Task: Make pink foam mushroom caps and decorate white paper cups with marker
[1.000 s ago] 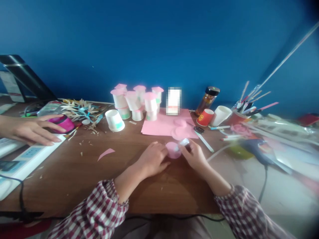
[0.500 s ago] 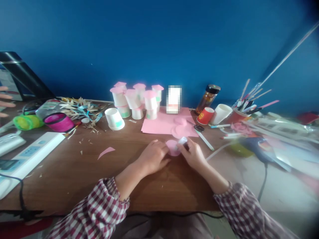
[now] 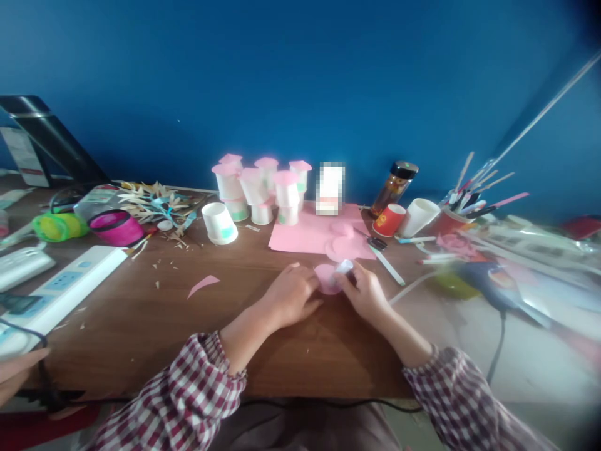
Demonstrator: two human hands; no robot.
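My left hand (image 3: 292,294) rests on the table, its fingertips pinning the left edge of a pink paper circle (image 3: 325,280). Between the thumb and fingers of my right hand (image 3: 369,289) is a white glue stick (image 3: 344,268), tilted with its lower end against the circle's right side. Just behind lie pink paper sheets (image 3: 300,237), with more cut pink circles (image 3: 339,247) on their front right. Part of the circle under my fingers is hidden.
Paper-cup towers with pink tops (image 3: 286,188) stand at the back, beside an upturned paper cup (image 3: 219,223). Scissors (image 3: 377,242), a red cup (image 3: 389,220) and a bottle (image 3: 395,188) are at right. Another person's hand (image 3: 23,369) is by the power strip (image 3: 66,288) at left.
The other person's hand has left the magenta ring and power strip and now shows at the lower left edge. My hands keep nearly the same place, with the glue stick still on the circle.
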